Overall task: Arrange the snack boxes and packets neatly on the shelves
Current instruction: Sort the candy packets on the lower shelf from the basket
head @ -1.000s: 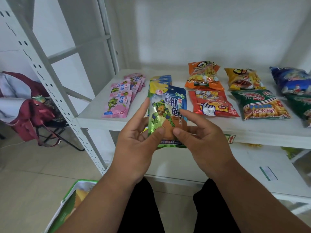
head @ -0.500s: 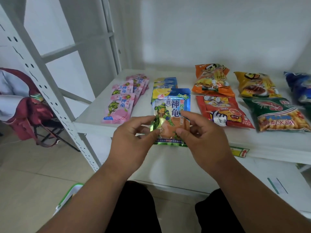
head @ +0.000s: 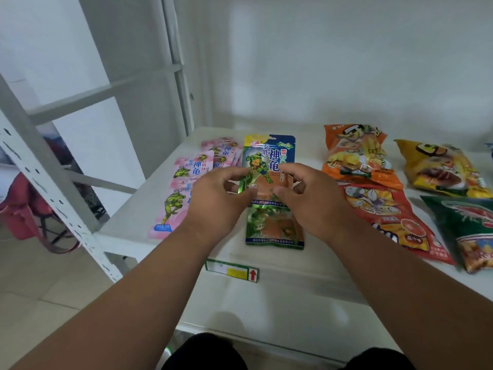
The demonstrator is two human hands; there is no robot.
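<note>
My left hand [head: 216,201] and right hand [head: 312,201] pinch a blue-green turtle snack packet [head: 269,158] over its column on the white shelf [head: 133,217], beside the pink packets [head: 184,193]; it should land flat, edges squared.

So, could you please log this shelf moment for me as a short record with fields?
setting: white shelf on a perforated metal rack
left hand: pinching the left edge of the blue-green turtle packet
right hand: pinching the same packet's right side
beneath it: another turtle packet flat at the shelf front
left column: pink turtle packets, overlapping front to back
right columns: orange chip bag, red chip bag, yellow chip bag, green cracker bag
shelf edge: price label with red arrow
</note>
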